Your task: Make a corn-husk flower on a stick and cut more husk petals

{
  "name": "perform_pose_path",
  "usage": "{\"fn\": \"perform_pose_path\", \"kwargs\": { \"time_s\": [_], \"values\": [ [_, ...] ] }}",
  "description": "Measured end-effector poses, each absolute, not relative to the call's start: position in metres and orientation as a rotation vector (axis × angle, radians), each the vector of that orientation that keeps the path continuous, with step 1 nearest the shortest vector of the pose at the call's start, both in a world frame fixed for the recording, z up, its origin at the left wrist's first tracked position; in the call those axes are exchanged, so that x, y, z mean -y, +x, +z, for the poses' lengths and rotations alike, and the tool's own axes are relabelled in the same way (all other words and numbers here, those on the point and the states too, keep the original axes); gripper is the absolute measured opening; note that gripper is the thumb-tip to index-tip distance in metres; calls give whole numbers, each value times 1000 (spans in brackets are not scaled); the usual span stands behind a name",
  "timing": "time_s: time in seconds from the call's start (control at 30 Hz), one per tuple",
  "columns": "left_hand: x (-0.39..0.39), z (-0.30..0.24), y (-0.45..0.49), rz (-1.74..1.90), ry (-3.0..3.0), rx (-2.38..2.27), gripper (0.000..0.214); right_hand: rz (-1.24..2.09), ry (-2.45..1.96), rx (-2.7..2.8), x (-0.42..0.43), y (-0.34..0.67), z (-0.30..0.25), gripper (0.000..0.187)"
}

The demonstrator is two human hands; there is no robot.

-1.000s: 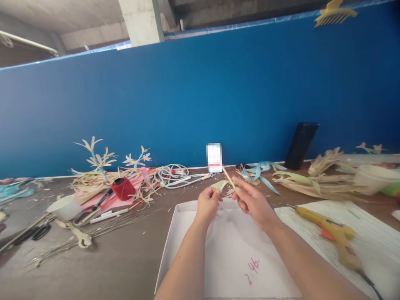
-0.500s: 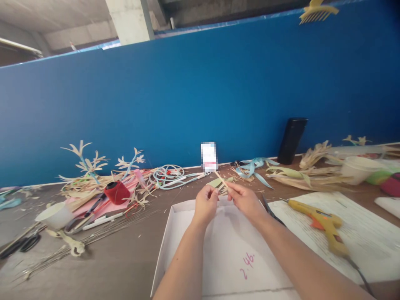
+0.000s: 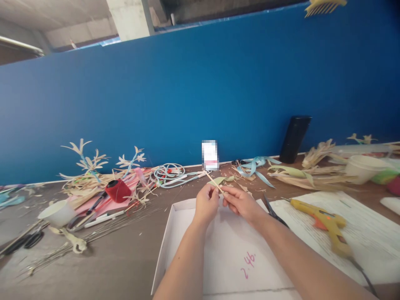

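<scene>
My left hand and my right hand meet over the far edge of a shallow white box lid. Both are closed in a pinch on a thin pale stick that slants up to the left, with a pale green leaf-shaped strip at its upper part. Pink writing marks the inside of the lid near my right forearm.
A yellow glue gun lies on printed paper at right, black scissors beside the lid. Dried husks, a white cup, a black speaker stand behind. At left: red thread spool, wires, pens, another cup.
My hands have shifted slightly left and lower with the stick, whose tip now leans further left. The view has drifted a little.
</scene>
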State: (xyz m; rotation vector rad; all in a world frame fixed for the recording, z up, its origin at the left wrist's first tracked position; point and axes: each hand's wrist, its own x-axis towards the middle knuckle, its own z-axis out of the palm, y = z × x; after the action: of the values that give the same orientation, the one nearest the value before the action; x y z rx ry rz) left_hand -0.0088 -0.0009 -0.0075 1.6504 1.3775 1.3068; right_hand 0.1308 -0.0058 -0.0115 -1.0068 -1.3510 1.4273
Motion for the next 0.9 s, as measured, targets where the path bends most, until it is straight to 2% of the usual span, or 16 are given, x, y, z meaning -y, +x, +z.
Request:
{"fn": "perform_pose_path", "kwargs": {
  "time_s": [0.17, 0.3, 0.43, 0.63, 0.8, 0.9],
  "values": [
    [3, -4, -8, 1300, 1693, -1392, 18, 1196, -1147, 1347, 3, 133, -5, 41],
    [5, 3, -12, 1241, 1721, -1416, 18, 1023, -1225, 1098, -4, 143, -4, 44],
    [8, 5, -17, 909, 1835, -1461, 19, 895, -1176, 851, -14, 157, -9, 52],
    [13, 1, -20, 484, 1902, -1420, 29, 805, -1178, 962, -14, 159, -9, 53],
    [11, 2, -26, 562, 1910, -1481, 34, 784, -1179, 1030, -10, 157, -6, 57],
    [10, 6, -29, 690, 2011, -1666, 25, 789, -1165, 1009, -8, 156, -5, 56]
  ]
}}
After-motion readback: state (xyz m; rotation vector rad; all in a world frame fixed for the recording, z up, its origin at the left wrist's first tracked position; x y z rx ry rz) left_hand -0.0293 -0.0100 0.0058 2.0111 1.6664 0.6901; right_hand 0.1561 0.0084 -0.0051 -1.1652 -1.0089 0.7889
